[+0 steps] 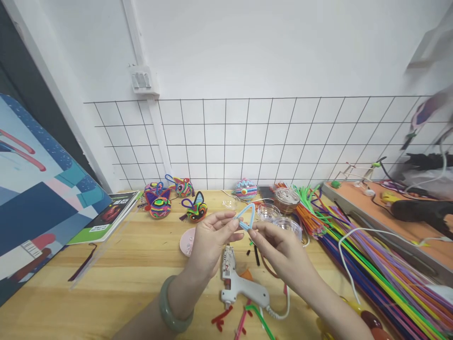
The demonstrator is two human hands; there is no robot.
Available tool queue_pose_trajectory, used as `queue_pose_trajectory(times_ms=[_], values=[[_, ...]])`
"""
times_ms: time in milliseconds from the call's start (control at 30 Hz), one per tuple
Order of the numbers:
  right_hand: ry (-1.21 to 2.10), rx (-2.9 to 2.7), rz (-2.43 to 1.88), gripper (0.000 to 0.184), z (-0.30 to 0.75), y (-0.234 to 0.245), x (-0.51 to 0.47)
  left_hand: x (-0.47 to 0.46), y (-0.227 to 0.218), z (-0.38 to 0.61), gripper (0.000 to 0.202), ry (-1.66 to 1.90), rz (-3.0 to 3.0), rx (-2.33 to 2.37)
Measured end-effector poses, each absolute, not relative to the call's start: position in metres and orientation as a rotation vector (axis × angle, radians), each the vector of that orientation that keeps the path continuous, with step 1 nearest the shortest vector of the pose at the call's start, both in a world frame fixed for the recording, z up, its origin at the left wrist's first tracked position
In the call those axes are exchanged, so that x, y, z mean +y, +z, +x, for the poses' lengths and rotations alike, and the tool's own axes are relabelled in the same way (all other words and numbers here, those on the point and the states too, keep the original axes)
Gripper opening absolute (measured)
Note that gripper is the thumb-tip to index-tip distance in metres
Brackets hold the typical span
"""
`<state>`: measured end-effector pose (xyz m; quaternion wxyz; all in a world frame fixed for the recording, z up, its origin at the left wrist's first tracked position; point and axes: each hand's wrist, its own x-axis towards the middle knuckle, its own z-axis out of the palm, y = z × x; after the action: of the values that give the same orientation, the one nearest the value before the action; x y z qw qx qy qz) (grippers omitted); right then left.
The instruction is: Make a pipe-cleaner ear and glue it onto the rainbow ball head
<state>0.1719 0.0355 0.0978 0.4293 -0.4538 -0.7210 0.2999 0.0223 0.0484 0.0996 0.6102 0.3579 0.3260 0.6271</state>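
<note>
A light blue pipe cleaner [252, 215], bent into a small triangle, is held up above the table between both hands. My left hand [212, 238] pinches its left corner between thumb and forefinger, other fingers spread. At the lower right corner, my right hand [283, 248] pinches it with thumb and forefinger. Below the hands lies a white hot glue gun [244, 285] on its side, with its cord at the right. Red pipe cleaner pieces [222, 318] and a green pipe cleaner [260, 321] lie in front of it. A pink dish [187, 242] sits behind my left hand.
Several multicoloured wrapped ornaments [159, 205] stand at the back left; a pink and blue ball [246, 189] sits by the wall grid. Clear plastic bowls [269, 212] are behind my right hand. Long pipe cleaners [382, 278] fill the right side. A book [109, 215] lies left.
</note>
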Motion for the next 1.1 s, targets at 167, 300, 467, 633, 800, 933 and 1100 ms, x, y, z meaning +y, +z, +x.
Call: queue_pose_trajectory(times_ms=[167, 300, 467, 633, 800, 933, 1100], values=[[1.046, -1.600, -1.111, 0.027, 0.170, 0.098, 0.038, 0.046, 0.100, 0.024, 0.023, 1.444, 0.826, 0.760], [1.213, -1.516, -1.072, 0.031, 0.171, 0.097, 0.041, 0.046, 0.099, 0.025, 0.022, 1.437, 0.828, 0.764], [1.242, -1.504, -1.089, 0.031, 0.174, 0.094, 0.043, 0.046, 0.098, 0.024, 0.022, 1.385, 0.842, 0.777], [1.266, -1.529, -1.095, 0.031, 0.178, 0.098, 0.045, 0.049, 0.101, 0.020, 0.024, 1.263, 0.900, 0.781], [1.261, -1.507, -1.121, 0.035, 0.178, 0.109, 0.043, 0.053, 0.103, 0.016, 0.024, 1.161, 0.964, 0.735], [1.289, -1.514, -1.117, 0.037, 0.177, 0.108, 0.043, 0.054, 0.101, 0.014, 0.029, 1.091, 1.030, 0.724], [1.344, -1.548, -1.098, 0.032, 0.179, 0.099, 0.046, 0.054, 0.099, 0.014, 0.028, 1.055, 1.071, 0.764]])
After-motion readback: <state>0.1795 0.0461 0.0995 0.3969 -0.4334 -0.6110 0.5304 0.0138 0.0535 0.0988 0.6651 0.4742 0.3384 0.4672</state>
